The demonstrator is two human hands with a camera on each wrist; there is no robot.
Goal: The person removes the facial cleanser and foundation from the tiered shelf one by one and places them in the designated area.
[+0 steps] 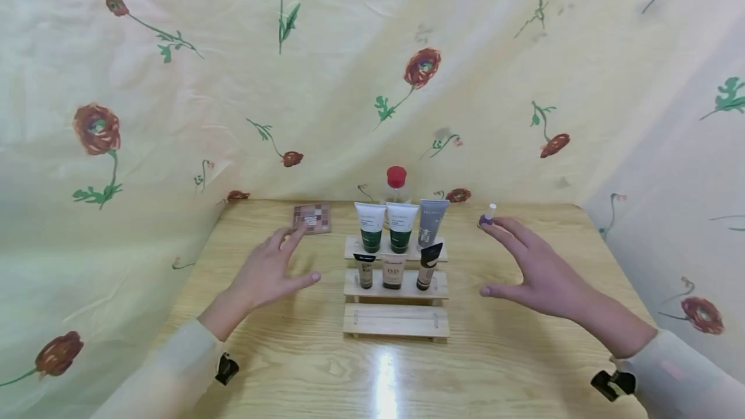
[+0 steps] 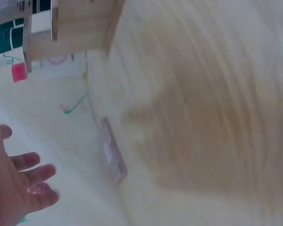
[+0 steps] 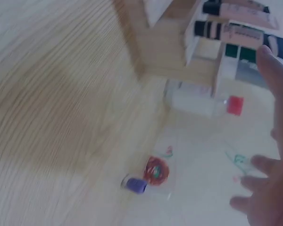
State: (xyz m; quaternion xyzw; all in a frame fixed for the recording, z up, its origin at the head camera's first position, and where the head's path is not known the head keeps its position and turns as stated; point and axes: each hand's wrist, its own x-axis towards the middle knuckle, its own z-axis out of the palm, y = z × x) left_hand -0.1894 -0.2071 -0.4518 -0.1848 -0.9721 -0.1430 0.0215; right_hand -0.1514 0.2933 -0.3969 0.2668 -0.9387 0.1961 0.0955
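My left hand (image 1: pixel 269 271) is held over the table left of a wooden tiered rack (image 1: pixel 396 321), fingers spread and nothing in its grasp. Beyond its fingertips lies a flat checkered makeup palette (image 1: pixel 319 213), which the left wrist view shows well apart from the fingers. To the rack's right my right hand (image 1: pixel 544 270) also has its fingers spread and holds nothing. Its fingertips overlap a small purple bottle with a white cap (image 1: pixel 491 210) in the head view; the right wrist view shows that purple bottle (image 3: pixel 136 185) standing apart from the hand.
On the rack's top tier stand two white-and-green tubes (image 1: pixel 371 218) and a grey-blue tube (image 1: pixel 432 220). Three smaller tubes (image 1: pixel 392 270) occupy the middle tier. A clear bottle with a red cap (image 1: pixel 396 177) stands behind. Flower-printed cloth (image 1: pixel 326 83) hangs at the back and sides.
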